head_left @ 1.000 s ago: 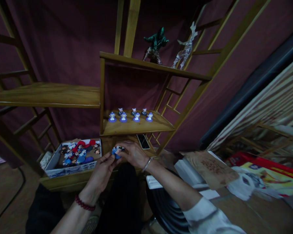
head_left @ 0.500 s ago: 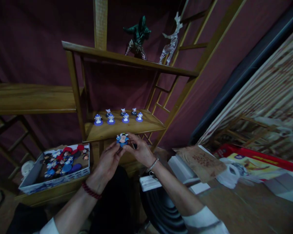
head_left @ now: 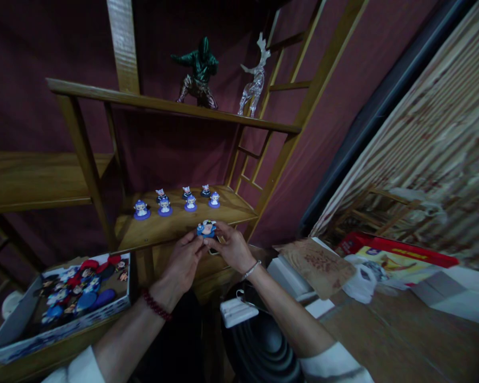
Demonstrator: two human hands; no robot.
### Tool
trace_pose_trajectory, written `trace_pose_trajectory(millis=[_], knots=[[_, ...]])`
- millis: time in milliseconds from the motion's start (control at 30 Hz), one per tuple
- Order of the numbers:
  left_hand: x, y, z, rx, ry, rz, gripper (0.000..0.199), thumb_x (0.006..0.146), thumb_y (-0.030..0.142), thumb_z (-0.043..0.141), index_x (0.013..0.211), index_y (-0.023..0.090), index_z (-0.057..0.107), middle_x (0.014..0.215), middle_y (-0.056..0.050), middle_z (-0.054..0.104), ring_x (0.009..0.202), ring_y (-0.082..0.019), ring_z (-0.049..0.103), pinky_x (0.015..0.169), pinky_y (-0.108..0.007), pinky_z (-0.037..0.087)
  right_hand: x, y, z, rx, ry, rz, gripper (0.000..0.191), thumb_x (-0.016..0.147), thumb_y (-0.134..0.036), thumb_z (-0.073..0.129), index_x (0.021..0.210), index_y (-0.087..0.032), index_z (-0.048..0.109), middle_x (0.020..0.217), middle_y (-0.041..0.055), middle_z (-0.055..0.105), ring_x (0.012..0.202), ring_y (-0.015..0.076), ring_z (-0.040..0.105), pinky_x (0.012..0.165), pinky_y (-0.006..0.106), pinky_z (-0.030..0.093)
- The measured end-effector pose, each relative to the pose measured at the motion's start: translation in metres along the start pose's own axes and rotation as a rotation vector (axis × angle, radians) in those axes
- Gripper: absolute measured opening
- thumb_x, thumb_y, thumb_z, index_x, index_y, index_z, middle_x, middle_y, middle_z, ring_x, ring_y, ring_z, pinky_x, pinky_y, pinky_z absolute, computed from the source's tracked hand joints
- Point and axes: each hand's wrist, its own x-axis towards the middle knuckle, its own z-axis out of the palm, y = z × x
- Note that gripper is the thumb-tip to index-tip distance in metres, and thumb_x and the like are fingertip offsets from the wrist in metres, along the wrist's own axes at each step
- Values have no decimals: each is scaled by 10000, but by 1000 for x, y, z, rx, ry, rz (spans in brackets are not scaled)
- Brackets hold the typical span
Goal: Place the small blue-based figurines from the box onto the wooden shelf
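Observation:
A small blue figurine [head_left: 206, 229] is held between both hands in front of the wooden shelf [head_left: 143, 235]. My left hand [head_left: 182, 261] pinches its left side, and my right hand [head_left: 232, 249] grips its right side. On the shelf stand several figurines: a front row with purple bases, including one at the right end [head_left: 214, 200], and behind them dark-and-white ones, such as the middle one [head_left: 187, 192]. At the lower left, an open box [head_left: 69, 325] holds a pile of red, blue and black figurines.
A green figure [head_left: 201, 69] and a clear deer figurine [head_left: 255, 80] stand on the upper shelf. A white case [head_left: 238, 312] rests on a black stool [head_left: 263, 346]. Cardboard [head_left: 317, 266], a plastic bag [head_left: 360, 283] and a red box [head_left: 407, 252] lie at the right.
The view has shifted, so the shelf and box appear farther left. Both hands still hold the blue figurine, which now appears slightly right of its earlier place and closer to the shelf's right side.

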Motion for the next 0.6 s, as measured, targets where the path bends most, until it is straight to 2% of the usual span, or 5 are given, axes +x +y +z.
trace_pose_trajectory(millis=[133,367,600], knots=[[11,-2,11,47,-52,-17,148,683,47,560,776,123,647,853,-60,653,771,-118,589,760,-242,456,5,6,-12,-1,-26,28,287,719,-280,606,991,-194,574,938,28,638,828,150,599,770,284,481],[25,-2,33,161,-13,-48,147,701,23,508,726,112,622,761,-46,642,697,-98,581,800,-277,448,16,17,-30,15,-33,27,233,715,-310,606,922,-204,593,906,7,652,827,157,609,753,268,480],[41,-3,48,188,-100,-20,177,671,-7,494,733,111,611,784,-51,647,747,-110,594,893,-330,410,33,48,-44,73,19,123,302,685,-349,633,933,-187,575,855,20,659,763,151,619,702,260,489]])
